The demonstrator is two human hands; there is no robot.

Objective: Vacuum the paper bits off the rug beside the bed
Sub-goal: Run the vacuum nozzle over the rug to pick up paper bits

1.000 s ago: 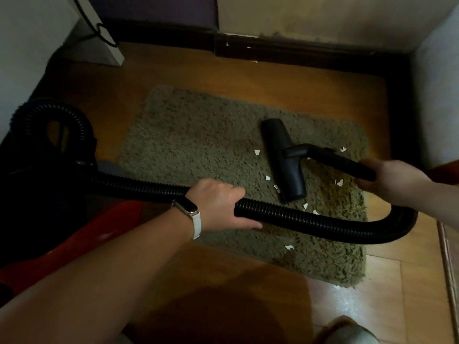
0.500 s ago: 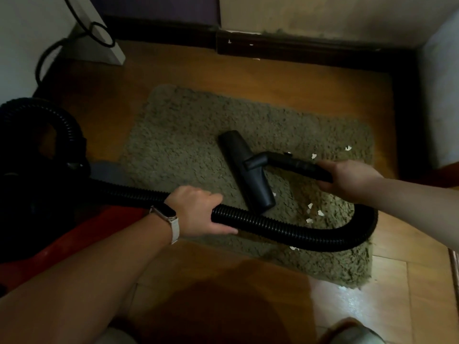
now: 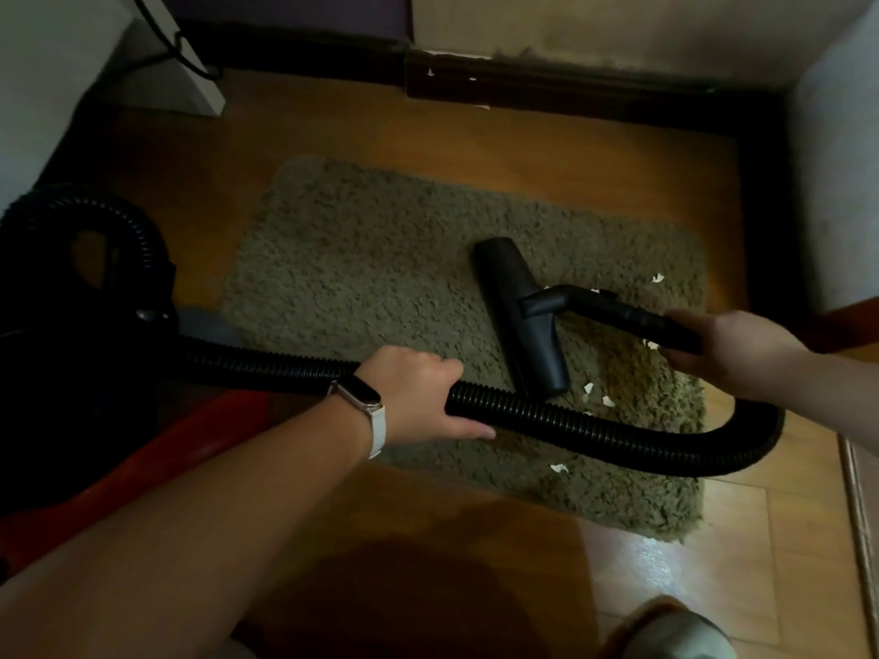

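Note:
A shaggy olive rug (image 3: 371, 287) lies on the wooden floor. The black vacuum nozzle head (image 3: 521, 316) rests flat on the rug's right half. My right hand (image 3: 727, 347) grips the black wand (image 3: 623, 313) behind the nozzle. My left hand (image 3: 418, 394), with a white wristband, is closed around the ribbed black hose (image 3: 594, 428), which loops rightward under my right forearm. Several white paper bits (image 3: 597, 397) lie near the nozzle's near end, one (image 3: 658, 278) sits near the rug's right edge, and another (image 3: 557, 467) lies near the front edge.
The red and black vacuum body (image 3: 95, 373) stands at the left with the hose coiling above it. A dark baseboard (image 3: 547, 85) runs along the far wall. A white bed side (image 3: 837, 183) rises at the right. A slipper toe (image 3: 675, 630) shows at the bottom.
The nozzle slid left across the rug, then back to the right half. Both hands followed the same sweep. Bits that lay left of the nozzle one second ago no longer show.

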